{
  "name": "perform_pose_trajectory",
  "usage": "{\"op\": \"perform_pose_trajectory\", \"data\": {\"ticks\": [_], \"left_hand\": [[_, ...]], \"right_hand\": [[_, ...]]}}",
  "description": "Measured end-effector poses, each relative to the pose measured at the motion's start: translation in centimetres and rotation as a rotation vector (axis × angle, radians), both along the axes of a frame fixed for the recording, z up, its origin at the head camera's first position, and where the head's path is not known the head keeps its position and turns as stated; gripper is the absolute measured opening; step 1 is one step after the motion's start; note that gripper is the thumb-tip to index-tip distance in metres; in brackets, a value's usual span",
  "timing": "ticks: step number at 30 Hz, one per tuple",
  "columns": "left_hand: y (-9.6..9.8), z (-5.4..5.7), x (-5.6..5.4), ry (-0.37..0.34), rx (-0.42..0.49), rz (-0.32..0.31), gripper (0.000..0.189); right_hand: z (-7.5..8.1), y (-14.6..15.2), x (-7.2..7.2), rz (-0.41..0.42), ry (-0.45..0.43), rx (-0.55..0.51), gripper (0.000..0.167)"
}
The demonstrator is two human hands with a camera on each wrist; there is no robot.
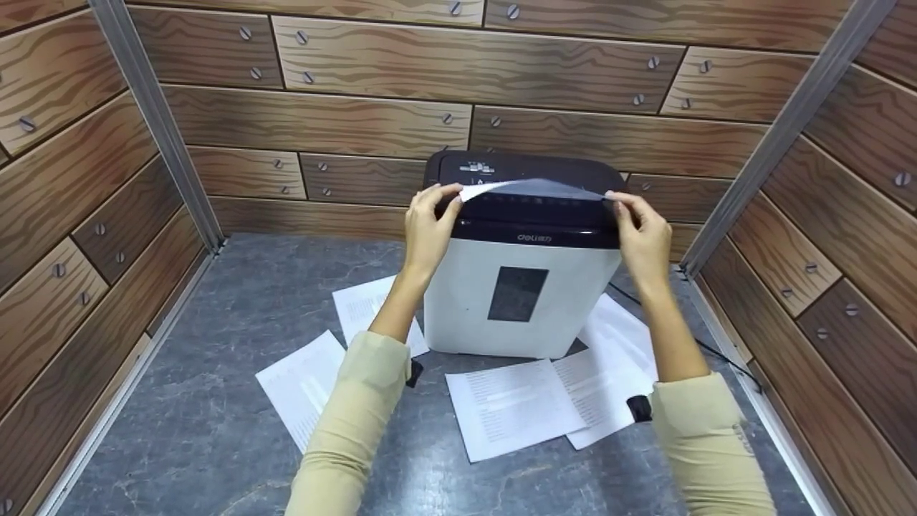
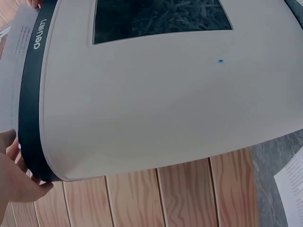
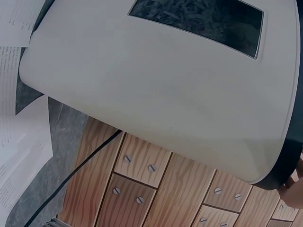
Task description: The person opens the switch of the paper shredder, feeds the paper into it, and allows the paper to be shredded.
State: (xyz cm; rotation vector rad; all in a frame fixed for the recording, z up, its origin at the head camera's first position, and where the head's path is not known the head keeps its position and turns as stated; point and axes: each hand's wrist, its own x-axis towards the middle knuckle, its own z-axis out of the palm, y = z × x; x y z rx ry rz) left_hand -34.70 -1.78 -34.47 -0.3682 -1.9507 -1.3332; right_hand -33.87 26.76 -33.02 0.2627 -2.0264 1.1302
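A paper shredder [image 1: 458,294] with a black top and a pale bin stands upright in the head view. Over its top, a sheet of paper [image 1: 494,188] bows upward between both hands. My left hand [image 1: 430,228] pinches the sheet's left end between thumb and fingers. At the other end, my right hand [image 1: 645,240] pinches the right corner. In the left wrist view, printed text shows on the sheet [image 2: 12,71] beside the black rim, with the left hand [image 2: 19,175] at the rim's corner. Only part of the right hand [image 3: 292,189] appears in the right wrist view.
Several printed sheets lie on the grey marbled surface [image 1: 215,344], including one in front of the bin [image 1: 512,408] and one at the left [image 1: 304,383]. A black cord [image 1: 720,355] runs out to the right. Wood-patterned walls [image 1: 372,122] enclose the space. Shreds show behind the window [image 3: 203,23].
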Motion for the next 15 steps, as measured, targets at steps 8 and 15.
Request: {"op": "perform_pose_trajectory", "data": {"ticks": [8,15], "left_hand": [[-0.2,-0.1,0.0,-0.111,-0.162,0.046,0.044],[-0.2,-0.6,0.0,-0.213,-0.317,0.096,0.051]], "right_hand": [[-0.6,1.0,-0.1,-0.036,-0.105,0.072,0.03],[-1.8,1.5,-0.3,-0.01,-0.119,0.134,0.035]]}}
